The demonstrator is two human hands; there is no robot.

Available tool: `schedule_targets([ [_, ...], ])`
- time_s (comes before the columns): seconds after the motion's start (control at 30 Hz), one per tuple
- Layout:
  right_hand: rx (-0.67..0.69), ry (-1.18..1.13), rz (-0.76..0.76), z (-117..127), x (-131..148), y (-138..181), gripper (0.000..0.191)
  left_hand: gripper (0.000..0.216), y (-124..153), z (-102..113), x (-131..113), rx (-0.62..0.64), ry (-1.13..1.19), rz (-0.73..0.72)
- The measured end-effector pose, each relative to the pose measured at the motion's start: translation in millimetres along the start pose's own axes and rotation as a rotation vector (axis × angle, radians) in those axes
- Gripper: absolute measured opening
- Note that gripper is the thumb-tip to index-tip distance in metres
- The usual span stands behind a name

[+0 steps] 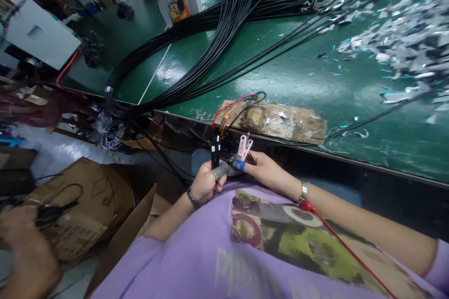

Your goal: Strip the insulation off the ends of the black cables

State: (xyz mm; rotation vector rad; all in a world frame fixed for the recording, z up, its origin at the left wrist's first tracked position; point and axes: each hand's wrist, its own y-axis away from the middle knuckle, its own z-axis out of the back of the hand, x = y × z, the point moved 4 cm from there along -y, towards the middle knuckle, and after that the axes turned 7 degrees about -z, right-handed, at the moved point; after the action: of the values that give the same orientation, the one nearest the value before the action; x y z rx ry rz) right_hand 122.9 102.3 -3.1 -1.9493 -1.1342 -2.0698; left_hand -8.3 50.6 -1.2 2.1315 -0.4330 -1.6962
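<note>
My left hand is closed in a fist around two thin black cable ends with white bands, which stand upright out of it. The forefinger wears grey tape. My right hand is closed on a small pink tool, with blue tape on one fingertip. The two hands meet just below the edge of the green table, above my purple shirt. A metal wrist band with a red wire sits on my right wrist.
A large bundle of black cables loops across the table. White and blue scraps litter its right side. A cardboard pad with red and black wires lies at the edge. Cardboard boxes stand at the left. Another person's hand shows at lower left.
</note>
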Motion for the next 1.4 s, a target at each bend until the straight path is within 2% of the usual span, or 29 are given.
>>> schedule_targets([
  [0.23, -0.018, -0.105, -0.008, -0.7, 2.7, 2.2, 0.045, 0.044, -2.1, -1.5, 2.8, 0.072, 0.064, 0.030],
  [0.4, 0.001, -0.144, -0.026, 0.2, 0.2, 1.6, 0.047, 0.045, -5.7, -0.8, 5.5, 0.122, 0.157, 0.106],
  [0.63, 0.016, -0.230, -0.057, -0.5, -4.1, -0.1, 0.039, 0.037, -7.9, -2.1, 7.3, 0.191, 0.233, 0.195],
  [0.7, 0.052, -0.323, -0.105, -1.6, -7.8, -0.9, 0.035, 0.035, -7.8, -2.9, 7.2, 0.223, 0.234, 0.230],
  [0.87, 0.275, -0.508, -0.291, -8.5, -11.9, -1.3, 0.027, 0.039, -6.3, -7.4, 9.3, 0.373, 0.201, 0.344],
  [0.93, 0.263, -0.530, -0.310, -7.6, -11.4, -2.4, 0.023, 0.042, -7.4, -7.9, 9.2, 0.344, 0.153, 0.283],
  [1.07, 0.163, -0.562, -0.289, -5.2, -10.7, -5.0, 0.019, 0.044, -8.8, -3.2, 3.8, 0.074, -0.081, -0.021],
  [1.17, 0.139, -0.566, -0.294, -5.9, -12.0, -4.9, 0.018, 0.034, -5.2, 0.3, -5.2, -0.077, -0.304, -0.244],
  [1.27, 0.109, -0.492, -0.289, -2.2, -13.5, -3.1, 0.018, 0.024, -2.9, 3.0, -12.5, -0.116, -0.369, -0.354],
  [1.4, 0.086, -0.325, -0.237, 8.9, -11.2, -0.7, 0.018, 0.024, -3.4, 4.1, -14.2, -0.082, -0.364, -0.334],
])
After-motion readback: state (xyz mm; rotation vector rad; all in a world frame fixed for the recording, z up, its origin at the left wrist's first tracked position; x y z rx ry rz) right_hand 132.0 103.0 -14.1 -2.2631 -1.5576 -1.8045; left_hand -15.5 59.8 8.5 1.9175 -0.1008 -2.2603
